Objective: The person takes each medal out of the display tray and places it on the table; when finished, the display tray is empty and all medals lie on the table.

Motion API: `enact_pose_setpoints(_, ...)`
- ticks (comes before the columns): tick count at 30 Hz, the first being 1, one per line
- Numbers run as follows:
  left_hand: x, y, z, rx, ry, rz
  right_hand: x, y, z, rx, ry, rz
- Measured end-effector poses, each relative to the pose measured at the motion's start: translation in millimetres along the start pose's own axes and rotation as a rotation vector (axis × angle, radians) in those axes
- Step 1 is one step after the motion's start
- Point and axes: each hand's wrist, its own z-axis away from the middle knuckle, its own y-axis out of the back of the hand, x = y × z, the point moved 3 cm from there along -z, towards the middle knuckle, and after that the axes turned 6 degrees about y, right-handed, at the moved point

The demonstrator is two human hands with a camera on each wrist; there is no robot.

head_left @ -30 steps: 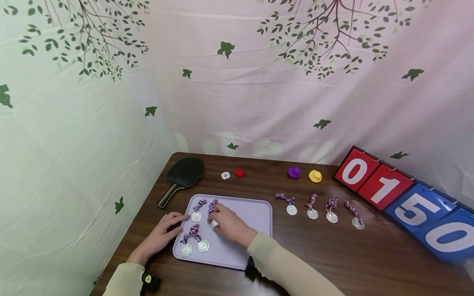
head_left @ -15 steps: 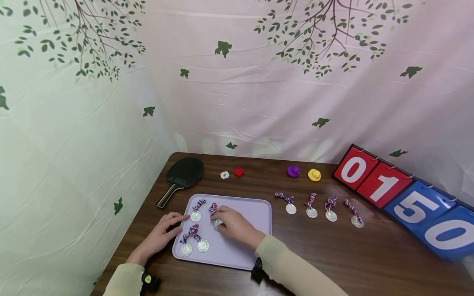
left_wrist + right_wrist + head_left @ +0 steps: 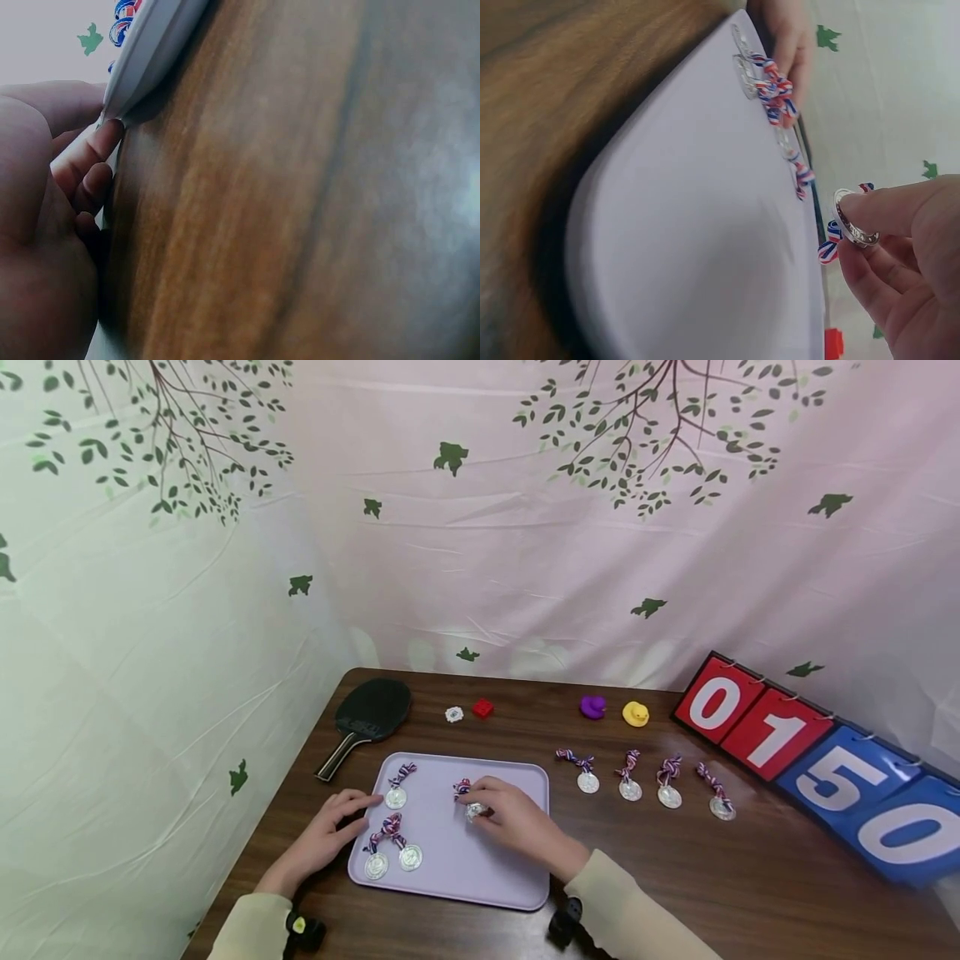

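Observation:
My right hand (image 3: pixel 517 822) pinches a silver medal (image 3: pixel 853 219) between thumb and fingers, over the middle of the lilac tray (image 3: pixel 480 877). The medal's knotted red, white and blue ribbon (image 3: pixel 831 244) hangs from its far side. At the tray's left edge lies my left hand (image 3: pixel 330 831), its thumb and fingertips touching the rim; some fingers bend loosely below it in the left wrist view. Three more silver medals sit on the tray's left part: one at the back (image 3: pixel 395 797), and a front pair, left (image 3: pixel 377 865) and right (image 3: pixel 410 857), with ribbons together.
Right of the tray, several ribboned medals (image 3: pixel 630 789) lie in a row. Behind stand a purple duck (image 3: pixel 592 707), a yellow duck (image 3: pixel 636 714), a red brick (image 3: pixel 483 707) and a white token (image 3: pixel 454 714). A table tennis bat (image 3: pixel 372 710) lies back left, a flip scoreboard (image 3: pixel 810 768) far right.
My right hand has carried the medal rightward across the tray, away from the medal at the back left. The left hand stays at the tray's edge.

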Motion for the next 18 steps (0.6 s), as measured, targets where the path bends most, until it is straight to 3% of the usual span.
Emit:
enact_pose_setpoints(5,16.8,4.6,3.4,-0.005,0.0,0.013,4,14.4,18,0.035,-0.017,-0.052)
enact_pose_setpoints(11,-3.2,-2.1,-0.7,0.016,-0.002,0.016,10,31.5,46,0.09,-0.02,-0.072)
enact_pose_setpoints(18,-22.0,-5.1,-3.2,0.023,0.0,-0.019,24,47.9,80,0.173,-0.069,0.006)
